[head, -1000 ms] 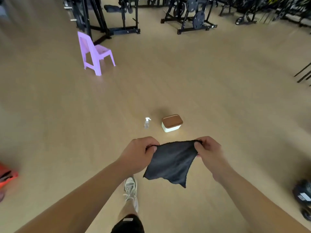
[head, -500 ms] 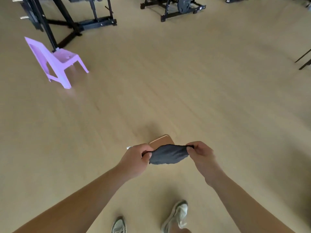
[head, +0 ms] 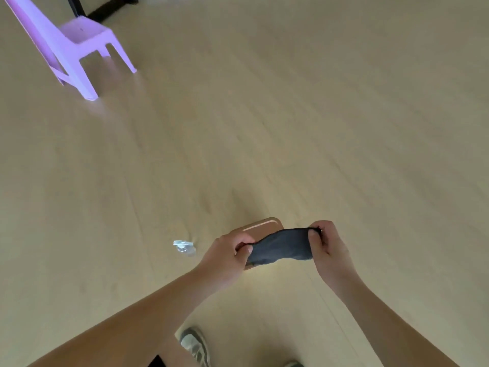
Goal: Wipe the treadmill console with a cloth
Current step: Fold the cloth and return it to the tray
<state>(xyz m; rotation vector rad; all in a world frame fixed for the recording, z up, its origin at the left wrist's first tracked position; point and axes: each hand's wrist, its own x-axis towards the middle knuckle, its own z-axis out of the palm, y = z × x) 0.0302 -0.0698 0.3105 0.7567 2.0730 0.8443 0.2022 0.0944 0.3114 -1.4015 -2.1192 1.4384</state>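
A dark grey cloth [head: 280, 247] is stretched between my two hands above the floor. My left hand [head: 227, 254] pinches its left end and my right hand [head: 326, 243] pinches its right end. Under the cloth, a box with a brown lid [head: 260, 224] sits on the floor, mostly covered by the cloth and my left hand. A small clear spray bottle [head: 185, 247] stands on the floor just left of my left hand. No treadmill console is in view.
A purple plastic chair [head: 71, 46] stands at the far left, with the black base of a gym machine [head: 105, 9] behind it. My shoe [head: 195, 345] shows at the bottom edge. Wooden floor [head: 344, 115] stretches ahead and to the right.
The view has tilted down and moved closer to the box and bottle. The cloth hung open a second ago and is now bunched and pulled between my hands.
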